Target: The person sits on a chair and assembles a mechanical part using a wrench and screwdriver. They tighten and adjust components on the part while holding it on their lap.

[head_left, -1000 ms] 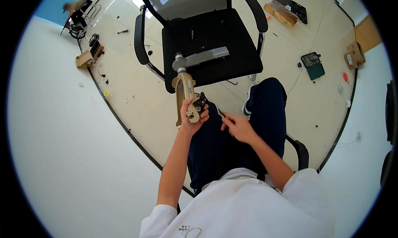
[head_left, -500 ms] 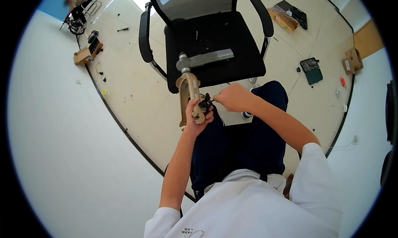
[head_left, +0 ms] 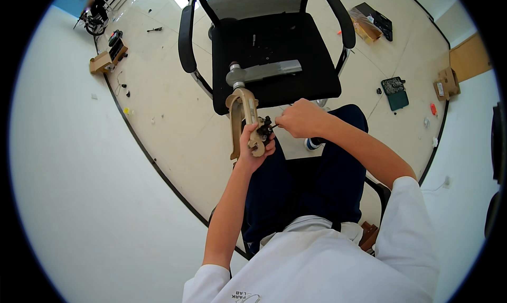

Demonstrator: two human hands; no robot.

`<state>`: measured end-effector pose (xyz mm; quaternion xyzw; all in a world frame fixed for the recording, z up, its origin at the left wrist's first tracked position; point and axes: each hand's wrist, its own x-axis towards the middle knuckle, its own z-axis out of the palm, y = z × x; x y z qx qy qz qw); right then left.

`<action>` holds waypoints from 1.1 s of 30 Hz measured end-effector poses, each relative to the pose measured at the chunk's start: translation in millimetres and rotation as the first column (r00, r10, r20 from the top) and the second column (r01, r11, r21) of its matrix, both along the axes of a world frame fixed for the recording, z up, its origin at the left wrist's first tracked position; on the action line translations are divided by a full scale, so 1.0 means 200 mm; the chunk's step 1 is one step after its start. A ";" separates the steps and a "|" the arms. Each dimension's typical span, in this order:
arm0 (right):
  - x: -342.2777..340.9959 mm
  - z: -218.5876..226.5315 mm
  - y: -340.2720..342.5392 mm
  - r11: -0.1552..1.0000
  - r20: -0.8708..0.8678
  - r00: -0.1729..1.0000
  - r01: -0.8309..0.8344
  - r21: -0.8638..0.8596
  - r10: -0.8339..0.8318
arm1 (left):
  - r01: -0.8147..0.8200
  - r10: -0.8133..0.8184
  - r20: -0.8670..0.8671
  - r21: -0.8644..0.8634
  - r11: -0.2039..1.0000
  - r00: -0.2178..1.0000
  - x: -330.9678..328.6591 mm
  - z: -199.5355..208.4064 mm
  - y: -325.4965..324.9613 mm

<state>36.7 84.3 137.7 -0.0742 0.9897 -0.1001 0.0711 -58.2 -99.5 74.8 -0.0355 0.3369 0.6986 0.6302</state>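
My left hand is wrapped round the lower end of one leg of a tan bicycle fork, next to the black brake caliper on that leg. At the fork's top a grey stem-like bar stretches right over the chair seat. My right hand is closed on a thin dark hex key, whose tip points at the caliper. The bolt it meets is too small to make out. My fingers hide part of the key.
A black office chair stands in front of me, a small metal piece on its seat. To the right lie a green tool case, a cardboard box and a black case. An open carton and a person are far left.
The view has shifted slightly. My right hand has turned a little at the caliper, and the hex key with it. My left hand keeps its hold on the fork.
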 end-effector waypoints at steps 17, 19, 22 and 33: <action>-0.08 0.10 -0.05 0.981 -0.024 0.983 -0.178 0.080 0.180 | -0.022 0.022 0.008 -0.015 1.000 1.000 0.00 0.00 0.00; -0.08 0.09 -0.04 0.988 0.052 0.987 -0.155 0.022 0.153 | -0.019 0.019 0.010 -0.015 1.000 1.000 0.00 0.00 0.00; -0.09 0.12 -0.04 0.979 0.191 0.981 0.057 -0.197 -0.019 | -0.021 0.021 -0.003 -0.023 1.000 1.000 0.01 0.00 0.00; -0.09 0.12 0.03 0.957 0.127 0.986 -0.069 -0.281 0.109 | -0.026 0.027 0.025 -0.020 0.999 0.999 0.00 0.02 0.01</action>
